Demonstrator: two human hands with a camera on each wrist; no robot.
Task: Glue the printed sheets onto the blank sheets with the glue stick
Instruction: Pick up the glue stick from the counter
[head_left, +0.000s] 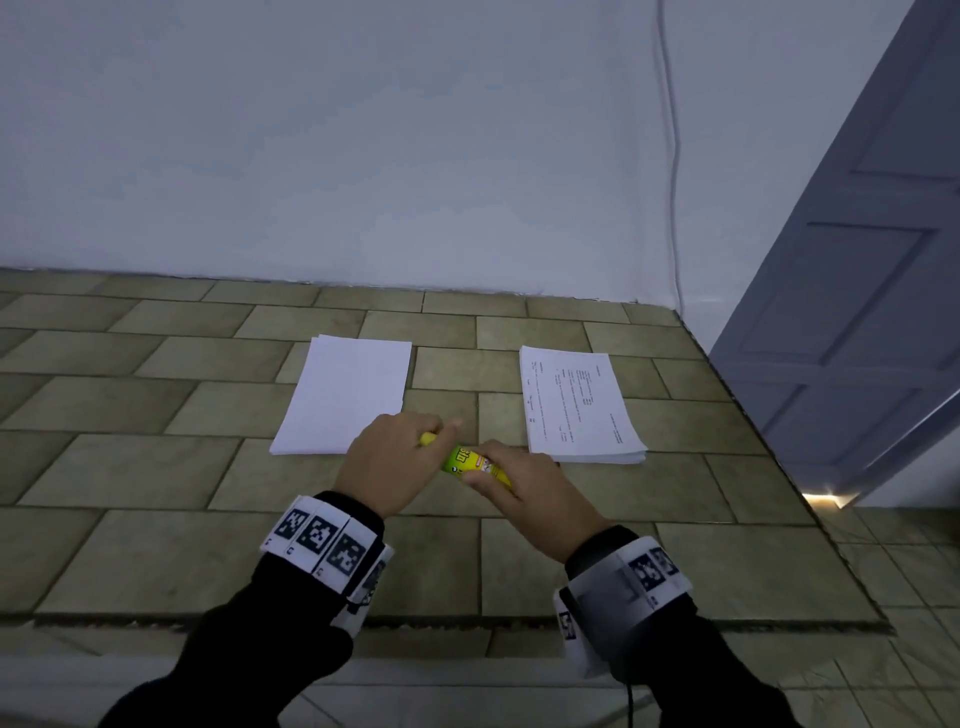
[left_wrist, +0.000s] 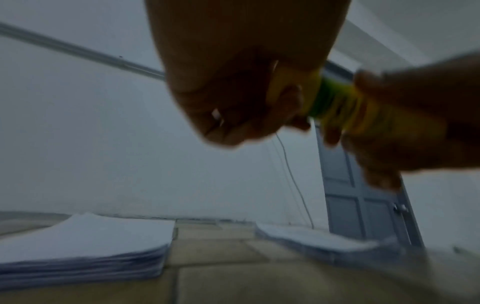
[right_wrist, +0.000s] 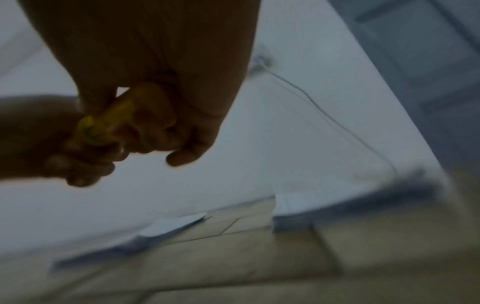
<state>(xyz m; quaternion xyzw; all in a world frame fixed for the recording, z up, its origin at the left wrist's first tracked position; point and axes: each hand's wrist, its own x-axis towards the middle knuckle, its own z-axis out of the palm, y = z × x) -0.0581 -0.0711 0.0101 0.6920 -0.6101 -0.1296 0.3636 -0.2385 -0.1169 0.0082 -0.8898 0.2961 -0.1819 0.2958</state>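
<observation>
Head view: glue stick (head_left: 470, 462) held above floor (head_left: 156, 545) between both stacks, light, rigid, smooth plastic, likely slips under twist. Left hand (head_left: 390, 464) curled round cap end, right hand (head_left: 524, 491) grips barrel; best hold barrel mid-body. Blank sheets (head_left: 347, 395) left, printed sheets (head_left: 579, 405) right toward door (head_left: 857, 291), thin, floppy, crease easily

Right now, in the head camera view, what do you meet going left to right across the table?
Blank sheets → left hand → glue stick → right hand → printed sheets → door.
</observation>
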